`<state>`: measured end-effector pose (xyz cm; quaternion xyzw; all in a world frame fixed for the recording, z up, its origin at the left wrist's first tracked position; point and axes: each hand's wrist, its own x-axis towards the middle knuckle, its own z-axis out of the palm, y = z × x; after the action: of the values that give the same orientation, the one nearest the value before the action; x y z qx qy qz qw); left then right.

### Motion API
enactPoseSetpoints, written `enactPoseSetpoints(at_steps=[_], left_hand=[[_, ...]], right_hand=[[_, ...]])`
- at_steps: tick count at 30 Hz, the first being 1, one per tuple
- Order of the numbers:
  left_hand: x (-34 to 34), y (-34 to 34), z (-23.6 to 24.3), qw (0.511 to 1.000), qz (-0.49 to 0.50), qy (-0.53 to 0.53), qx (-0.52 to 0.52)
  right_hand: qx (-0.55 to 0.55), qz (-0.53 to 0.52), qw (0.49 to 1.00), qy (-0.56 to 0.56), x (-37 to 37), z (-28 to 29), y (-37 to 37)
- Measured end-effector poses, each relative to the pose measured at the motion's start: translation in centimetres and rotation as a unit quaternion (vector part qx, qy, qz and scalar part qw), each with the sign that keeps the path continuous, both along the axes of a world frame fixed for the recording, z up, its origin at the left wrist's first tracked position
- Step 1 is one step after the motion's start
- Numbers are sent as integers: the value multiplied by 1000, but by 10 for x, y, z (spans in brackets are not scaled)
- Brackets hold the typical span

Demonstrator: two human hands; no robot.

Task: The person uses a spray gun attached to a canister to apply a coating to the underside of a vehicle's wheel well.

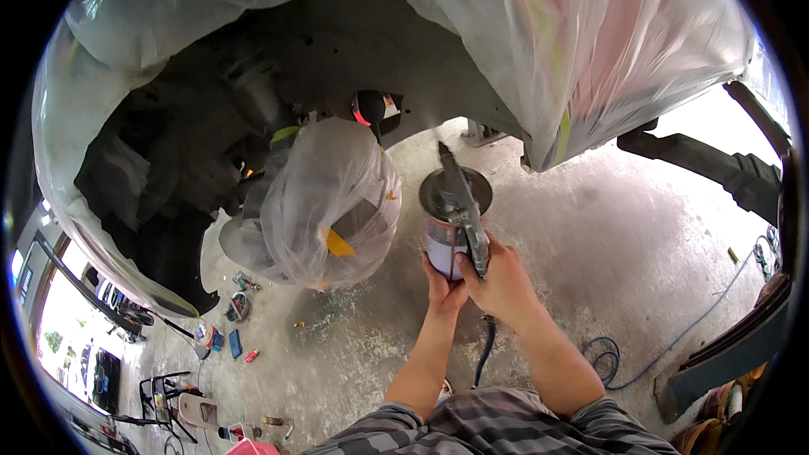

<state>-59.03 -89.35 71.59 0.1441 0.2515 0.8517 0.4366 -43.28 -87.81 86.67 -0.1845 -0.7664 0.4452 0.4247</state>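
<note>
Fingers of the right hand [504, 288] are closed round the rear of the long grey metal spray gun [461, 195]; fingers of the left hand [443, 286] cup the lower left side of the pale-sided cylindrical canister [444, 251] under it. Both loaded, neither free. Wrap of the right fingers partly hidden by the gun and hand.

Key relation: gun lies straight ahead of the right fingers, long axis running away from the body, tip slightly left. Right hand is nearer the gun's rear end, left hand nearer the canister. Round dark metal lid [434, 198] sits between gun and canister. Dark flexible hose [485, 352] hangs below the hands.

Tip points toward the lower edge of the dark hollow wheel arch [421, 55], framed by translucent plastic sheeting [581, 25]. Can't judge tip-to-arch gap from this view. Rounded plastic-wrapped bundle [333, 190] is left of the gun, apart from it. Any swing left looks to me like the tight side; right of the canister is bare concrete floor [590, 236].
</note>
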Motion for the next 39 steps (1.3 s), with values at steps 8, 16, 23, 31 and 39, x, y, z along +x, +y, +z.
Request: enactPoseSetpoints(at_steps=[8, 16, 23, 31, 39], left_hand=[[-14, -6, 28, 997, 60, 34, 24], [-35, -4, 34, 967, -118, -137, 180], [40, 12, 92, 977, 54, -201, 42], [29, 23, 75, 976, 58, -208, 13], [20, 12, 96, 977, 91, -193, 15]], right_hand=[[69, 139, 988, 2, 9, 42, 21], [73, 158, 979, -106, -23, 95, 68], [-33, 229, 936, -265, -27, 156, 81], [-9, 207, 951, -228, -16, 138, 77], [117, 95, 977, -152, -27, 115, 82]])
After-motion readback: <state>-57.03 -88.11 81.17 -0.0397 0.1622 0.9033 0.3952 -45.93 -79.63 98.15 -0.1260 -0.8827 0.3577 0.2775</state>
